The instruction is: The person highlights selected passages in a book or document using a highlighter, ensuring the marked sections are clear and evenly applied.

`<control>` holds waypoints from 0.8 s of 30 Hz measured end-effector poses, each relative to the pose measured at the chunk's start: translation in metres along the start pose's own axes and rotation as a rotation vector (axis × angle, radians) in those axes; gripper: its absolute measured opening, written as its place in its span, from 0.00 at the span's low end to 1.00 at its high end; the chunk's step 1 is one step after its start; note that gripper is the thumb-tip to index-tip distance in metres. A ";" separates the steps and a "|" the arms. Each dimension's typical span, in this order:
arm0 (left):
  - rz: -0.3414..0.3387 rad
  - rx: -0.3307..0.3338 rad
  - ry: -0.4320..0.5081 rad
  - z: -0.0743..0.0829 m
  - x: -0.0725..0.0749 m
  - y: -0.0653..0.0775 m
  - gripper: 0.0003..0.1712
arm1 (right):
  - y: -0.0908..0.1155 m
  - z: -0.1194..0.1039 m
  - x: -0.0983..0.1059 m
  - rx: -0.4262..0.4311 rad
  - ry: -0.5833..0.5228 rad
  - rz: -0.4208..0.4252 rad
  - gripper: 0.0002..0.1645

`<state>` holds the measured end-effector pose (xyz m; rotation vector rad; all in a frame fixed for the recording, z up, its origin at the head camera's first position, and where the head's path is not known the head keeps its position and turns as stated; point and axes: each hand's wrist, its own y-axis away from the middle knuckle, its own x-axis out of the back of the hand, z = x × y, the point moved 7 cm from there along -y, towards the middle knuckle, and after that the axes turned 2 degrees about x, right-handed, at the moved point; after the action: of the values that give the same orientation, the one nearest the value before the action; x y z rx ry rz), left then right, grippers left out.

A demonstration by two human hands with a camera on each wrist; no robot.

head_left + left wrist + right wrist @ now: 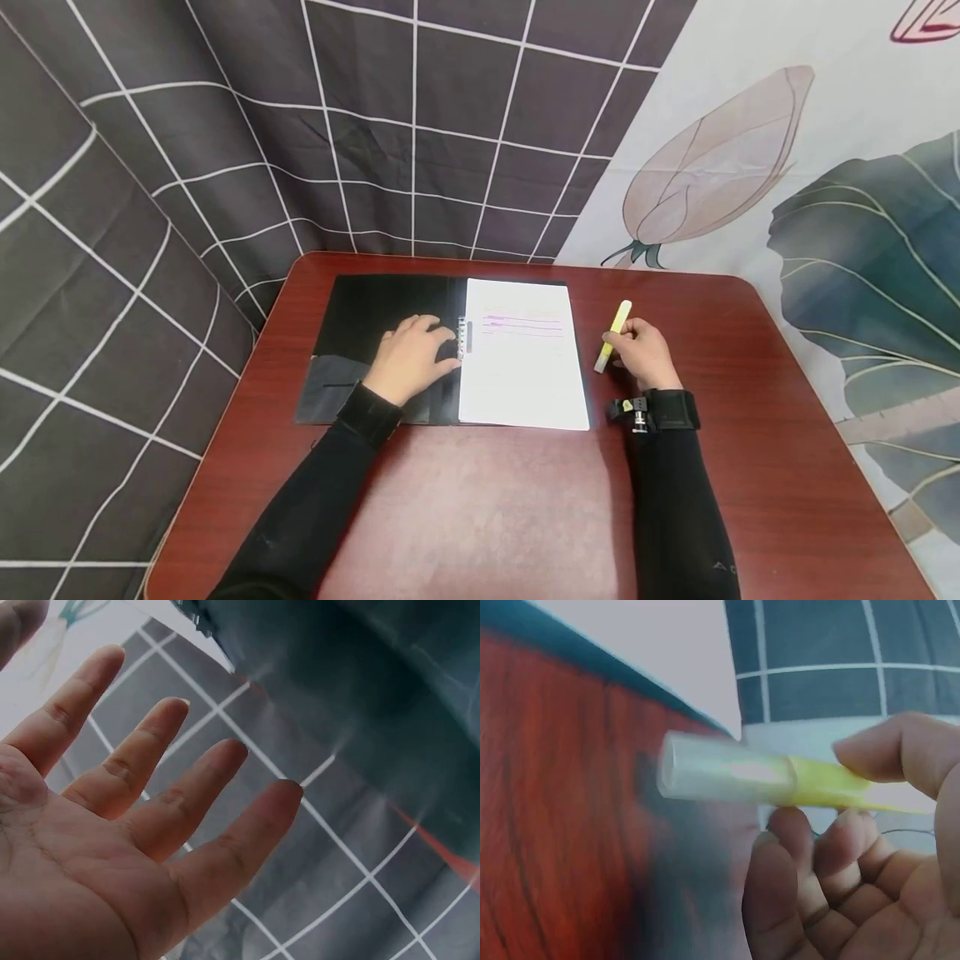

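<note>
My right hand (645, 352) pinches a yellow highlighter (619, 321) between thumb and fingers, just right of the binder and over the table. In the right wrist view the highlighter (825, 782) has its clear whitish cap (720, 769) on. A black ring binder (375, 308) lies spread flat, with white paper (521, 375) on its right side. Several purple or pink lines run across the upper part of that sheet. Over the binder's left cover is my left hand (411, 357), fingers spread near the metal rings (462, 337); the left wrist view shows its palm with nothing held.
The binder lies on a reddish-brown wooden table (765, 467) with a pale worn-looking patch (487, 517) at its front middle. Behind and to the left hangs dark cloth (360, 150) with a white grid. A white cloth with a printed flower bud (712, 167) hangs at the right.
</note>
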<state>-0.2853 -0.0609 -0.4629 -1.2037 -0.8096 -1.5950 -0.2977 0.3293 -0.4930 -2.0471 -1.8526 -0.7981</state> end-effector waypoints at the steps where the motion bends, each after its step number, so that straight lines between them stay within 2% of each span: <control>1: 0.012 0.002 0.005 -0.001 0.003 -0.001 0.31 | -0.001 0.002 0.001 -0.008 -0.034 0.008 0.19; 4: 0.037 0.004 0.018 0.000 0.010 -0.006 0.32 | -0.004 0.006 0.002 -0.017 -0.164 0.036 0.14; 8: 0.076 -0.022 0.053 0.011 0.018 -0.013 0.32 | -0.006 -0.004 -0.004 0.043 -0.477 0.043 0.05; 10: 0.097 -0.049 0.069 0.022 0.021 -0.016 0.31 | -0.004 -0.016 -0.012 0.097 -0.619 0.006 0.06; 12: 0.114 -0.082 0.081 0.036 0.023 -0.020 0.31 | 0.001 -0.031 -0.020 0.152 -0.703 -0.040 0.09; 16: 0.140 -0.178 0.119 0.071 0.023 -0.025 0.31 | 0.017 -0.060 -0.036 0.262 -0.720 -0.123 0.14; 19: 0.156 -0.258 0.197 0.093 0.022 -0.027 0.29 | 0.028 -0.077 -0.045 0.325 -0.704 -0.163 0.15; 21: 0.164 -0.297 0.250 0.103 0.022 -0.028 0.26 | 0.032 -0.085 -0.049 0.355 -0.691 -0.172 0.15; 24: 0.181 -0.313 0.291 0.109 0.021 -0.030 0.21 | 0.036 -0.094 -0.052 0.386 -0.676 -0.180 0.12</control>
<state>-0.2795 0.0411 -0.4097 -1.1846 -0.2631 -1.7347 -0.2842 0.2304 -0.4400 -2.0462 -2.3126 0.2704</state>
